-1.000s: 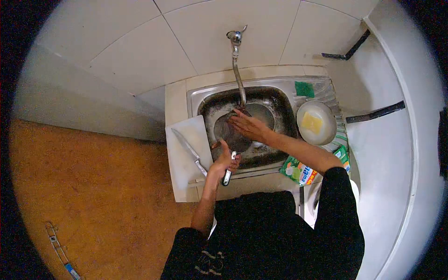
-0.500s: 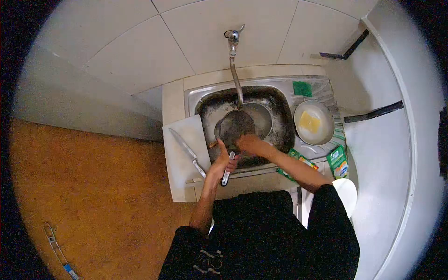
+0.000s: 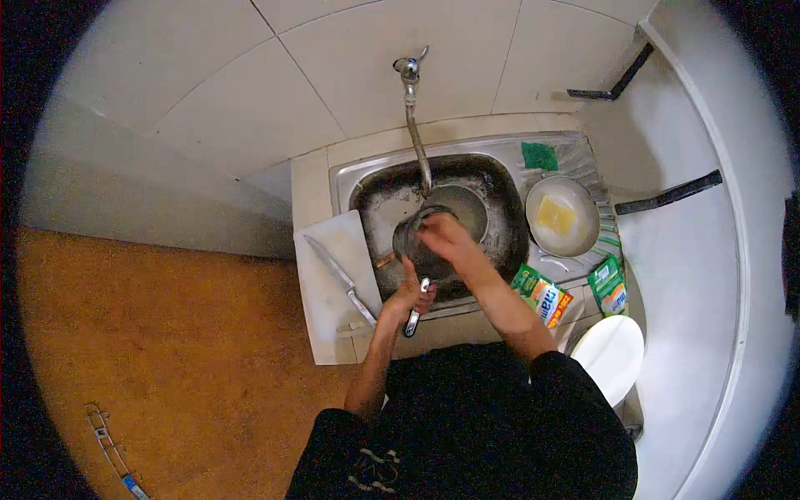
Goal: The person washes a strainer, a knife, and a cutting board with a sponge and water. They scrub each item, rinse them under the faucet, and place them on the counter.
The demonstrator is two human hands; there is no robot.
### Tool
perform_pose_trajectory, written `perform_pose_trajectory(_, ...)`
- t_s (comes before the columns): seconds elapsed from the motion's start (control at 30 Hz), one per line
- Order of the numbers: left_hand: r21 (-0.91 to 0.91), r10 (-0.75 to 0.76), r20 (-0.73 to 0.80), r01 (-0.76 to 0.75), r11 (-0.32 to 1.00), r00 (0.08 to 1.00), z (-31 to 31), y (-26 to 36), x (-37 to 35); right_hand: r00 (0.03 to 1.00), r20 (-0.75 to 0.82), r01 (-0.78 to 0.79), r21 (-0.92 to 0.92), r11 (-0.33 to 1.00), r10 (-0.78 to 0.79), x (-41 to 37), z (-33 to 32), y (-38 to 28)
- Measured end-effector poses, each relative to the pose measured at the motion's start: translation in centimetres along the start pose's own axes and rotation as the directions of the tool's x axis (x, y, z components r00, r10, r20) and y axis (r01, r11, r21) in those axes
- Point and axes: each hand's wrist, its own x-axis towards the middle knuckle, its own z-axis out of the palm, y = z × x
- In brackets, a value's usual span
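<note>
Over the sink [image 3: 510, 275], my left hand [image 3: 406, 302] is closed around the handle [image 3: 412, 323] of a dark frying pan [image 3: 408, 242]. The pan is tilted, and its handle points toward my body. My right hand [image 3: 446, 237] is at the pan's far right rim with its fingers curled in. Whatever those fingers hold, if anything, is hidden. Behind the pan, a round grey dish [image 3: 467, 208] lies in the basin, partly covered. The tap [image 3: 418, 142] hangs just beyond the pan.
Left of the basin, a knife [image 3: 335, 268] lies on a white cutting board [image 3: 321, 312]. On the drainboard are a green scouring pad [image 3: 539, 156] and a pale pan [image 3: 575, 242] with a yellow sponge [image 3: 556, 216]. Green packets [image 3: 546, 297] and a white plate [image 3: 612, 358] sit nearer, right.
My right hand has moved up from the pan's lower right side to its far rim. The pan is tilted more, and the white plate shows more fully.
</note>
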Motion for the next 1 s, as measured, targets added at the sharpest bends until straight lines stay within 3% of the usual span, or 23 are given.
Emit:
perform_pose_trajectory(0.03, 0.063, 0.088, -0.002, -0.088, 0.994, 0.996, 0.5, 0.2, -0.5, 0.993, -0.046, -0.091, 0.321, 0.943, 0.111, 1.0, 0.1, 5.2)
perform_pose_trajectory(0.07, 0.063, 0.087, -0.002, -0.086, 0.994, 0.996, 0.9, 0.0, -0.3, 0.971, -0.091, -0.126, 0.587, 0.8, 0.219, 2.0, 0.2, 10.2)
perform_pose_trajectory(0.1, 0.125, 0.092, -0.061, -0.084, 0.989, 0.994, 1.3, -0.1, 0.0, 0.971, -0.093, -0.123, 0.588, 0.8, 0.218, 2.1, 0.6, 10.4)
perform_pose_trajectory(0.13, 0.188, 0.102, -0.119, -0.078, 0.979, 0.988, 1.4, -0.3, 0.2, 0.985, -0.132, -0.077, 0.253, 0.964, 0.113, 2.1, 1.5, 10.6)
perform_pose_trajectory(0.17, 0.192, 0.101, -0.12, -0.077, 0.978, 0.988, 0.8, -0.4, 0.7, 0.991, -0.131, -0.017, -0.117, 0.993, 0.002, 1.9, 2.4, 10.8)
perform_pose_trajectory(0.23, -0.011, -0.01, 0.087, 0.011, 1.0, 0.996, -0.8, -0.6, 2.0, 0.983, 0.035, -0.182, 0.085, 0.98, 0.18, 0.4, 3.2, 1.3)
perform_pose_trajectory(0.27, -0.011, -0.01, 0.091, 0.011, 1.0, 0.996, -0.6, -0.2, 1.5, 0.957, 0.117, -0.281, 0.161, 0.946, 0.264, -0.5, 3.7, -4.0)
perform_pose_trajectory(0.3, 0.017, 0.009, 0.054, -0.01, 1.0, 0.998, -0.2, 0.4, 0.5, 0.955, 0.106, -0.233, -0.316, 0.92, 0.278, -0.2, 3.4, -3.0)
perform_pose_trajectory(0.33, 0.045, 0.028, 0.016, -0.028, 0.999, 0.999, -0.2, 0.8, -0.1, 0.954, 0.107, -0.233, -0.317, 0.919, 0.279, -0.4, 3.1, -5.2)
perform_pose_trajectory(0.37, -0.08, -0.017, 0.134, 0.028, 0.996, 0.991, -1.4, 0.4, 1.0, 0.943, 0.222, -0.155, -0.37, 0.916, 0.249, -0.9, 2.6, -7.7)
perform_pose_trajectory(0.4, -0.08, -0.02, 0.135, 0.032, 0.996, 0.991, -1.5, 0.6, 0.6, 0.916, 0.333, -0.073, -0.412, 0.908, 0.225, -1.4, 2.4, -9.3)
perform_pose_trajectory(0.43, -0.049, -0.015, 0.072, 0.018, 0.999, 0.997, -1.4, 0.8, 0.4, 0.915, 0.332, -0.074, -0.416, 0.907, 0.227, -1.7, 2.4, -8.7)
perform_pose_trajectory(0.5, 0.015, 0.003, -0.051, -0.003, 1.0, 0.999, -0.9, 1.0, -0.2, 0.904, 0.352, 0.034, -0.625, 0.78, 0.243, -2.5, 2.4, -7.6)
perform_pose_trajectory(0.6, -0.084, 0.018, -0.056, -0.023, 0.996, 0.998, -0.4, 0.6, -0.7, 0.866, 0.417, 0.128, -0.717, 0.685, 0.275, -3.6, 1.6, -8.9)
perform_pose_trajectory(0.63, -0.167, 0.102, 0.115, -0.082, 0.982, 0.988, -2.5, 0.3, -1.0, 0.868, 0.41, 0.121, -0.721, 0.682, 0.279, -4.2, 1.5, -9.6)
perform_pose_trajectory(0.7, -0.156, 0.108, 0.06, -0.098, 0.983, 0.992, -1.2, -0.2, -0.2, 0.968, 0.183, 0.019, -0.734, 0.679, 0.171, -5.4, 1.1, -10.5)
perform_pose_trajectory(0.73, -0.146, 0.121, -0.005, -0.12, 0.982, 0.993, -0.6, -0.1, 0.0, 0.969, 0.18, 0.017, -0.739, 0.674, 0.172, -5.2, 0.4, -10.2)
perform_pose_trajectory(0.77, -0.46, -0.176, 0.159, 0.23, 0.857, 0.972, -2.0, -0.4, 1.6, 0.962, 0.158, -0.023, -0.763, 0.646, 0.221, -4.8, -0.5, -9.2)
perform_pose_trajectory(0.8, -0.462, -0.175, 0.16, 0.231, 0.856, 0.971, -1.9, -0.5, 1.5, 0.953, 0.136, -0.064, -0.782, 0.62, 0.271, -4.6, -1.4, -7.8)
perform_pose_trajectory(0.87, -0.295, -0.047, 0.139, 0.087, 0.951, 0.989, -1.5, -0.7, 1.1, 0.997, -0.016, 0.04, -0.683, 0.729, -0.07, -5.3, -4.6, -3.4)
perform_pose_trajectory(0.93, -0.265, 0.032, 0.117, 0.0, 0.964, 0.993, -1.2, -1.2, 0.8, 0.964, -0.16, 0.016, -0.766, 0.642, -0.215, -6.5, -8.3, -4.1)
perform_pose_trajectory(1.0, -0.23, 0.112, 0.096, -0.088, 0.969, 0.989, -1.6, -1.5, 1.1, 0.933, -0.334, -0.335, -0.675, 0.657, 0.133, -6.6, -11.2, -8.8)
